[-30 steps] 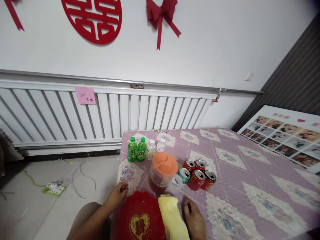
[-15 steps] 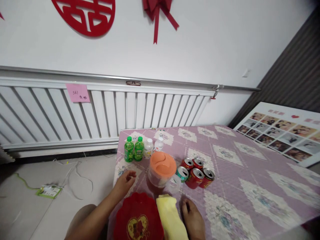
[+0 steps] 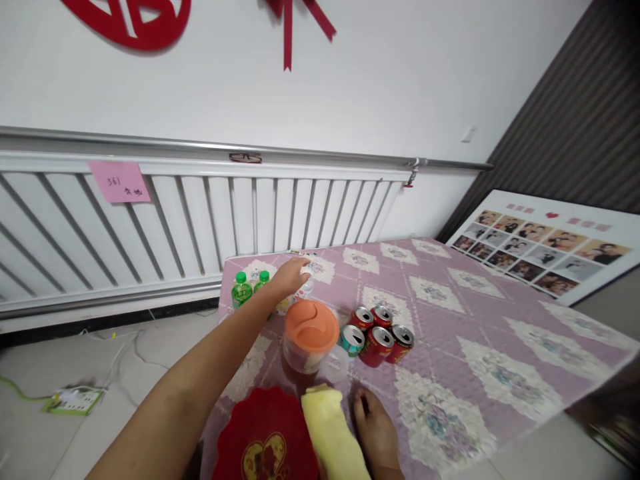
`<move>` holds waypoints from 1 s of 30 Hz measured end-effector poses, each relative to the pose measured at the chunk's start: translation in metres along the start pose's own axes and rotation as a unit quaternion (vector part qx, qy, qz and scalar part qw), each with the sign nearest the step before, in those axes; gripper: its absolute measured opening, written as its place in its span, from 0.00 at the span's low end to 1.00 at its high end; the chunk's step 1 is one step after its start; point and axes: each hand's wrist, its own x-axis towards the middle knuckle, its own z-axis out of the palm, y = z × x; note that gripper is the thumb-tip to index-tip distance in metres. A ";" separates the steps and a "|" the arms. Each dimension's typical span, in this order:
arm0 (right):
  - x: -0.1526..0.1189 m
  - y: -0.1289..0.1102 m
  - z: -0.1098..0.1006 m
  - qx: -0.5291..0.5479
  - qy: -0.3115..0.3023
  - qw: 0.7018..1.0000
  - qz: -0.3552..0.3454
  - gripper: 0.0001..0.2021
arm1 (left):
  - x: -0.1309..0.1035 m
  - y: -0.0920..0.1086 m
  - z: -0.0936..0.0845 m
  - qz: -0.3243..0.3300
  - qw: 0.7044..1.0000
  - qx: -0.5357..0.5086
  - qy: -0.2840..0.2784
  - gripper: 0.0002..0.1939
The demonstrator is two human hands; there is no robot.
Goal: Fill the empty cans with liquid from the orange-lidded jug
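My left hand (image 3: pixel 291 278) reaches across the table to the right one of two small white bottles (image 3: pixel 304 290), its fingers closed around the cap. My forearm partly covers two green-capped drink bottles (image 3: pixel 241 291) on the left. Beside the yellow folded towel (image 3: pixel 333 430), my right hand (image 3: pixel 376 427) rests on the table, loosely curled and with nothing seen in it. A clear plastic container with an orange lid (image 3: pixel 311 327) stands between the bottles and the towel. The red scalloped tray (image 3: pixel 240 427) with a gold heart lies at the front.
Several opened drink cans (image 3: pixel 377 345), red and teal, stand grouped right of the container. Next to them is a clear plastic piece (image 3: pixel 334 363). A purple patterned cloth (image 3: pixel 480 340) covers the table. Behind stands a white radiator (image 3: pixel 210 213); a power strip (image 3: pixel 73 402) lies on the floor.
My left hand has moved forward and right from beside the container to the right white bottle. My right hand stays by the towel. The view has shifted slightly right.
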 end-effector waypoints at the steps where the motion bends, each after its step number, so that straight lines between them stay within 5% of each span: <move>1: 0.000 0.000 0.000 0.003 0.000 1.000 -0.003 0.22 | 0.011 -0.003 0.004 0.009 1.000 0.023 -0.017 0.22; 13: -0.004 -0.001 -0.002 0.007 0.009 1.000 -0.018 0.21 | 0.057 -0.025 0.043 0.026 0.961 0.198 -0.190 0.18; 20: -0.004 -0.002 -0.002 0.008 0.022 0.999 -0.022 0.20 | 0.053 -0.019 0.039 0.043 0.971 0.177 -0.154 0.18; 25: -0.004 -0.003 -0.002 0.010 0.038 0.999 -0.034 0.19 | 0.050 0.011 -0.003 0.061 0.987 0.138 -0.051 0.24; 30: -0.005 -0.005 -0.002 0.023 0.048 0.998 -0.028 0.18 | 0.019 0.055 -0.090 0.060 0.991 0.096 0.071 0.26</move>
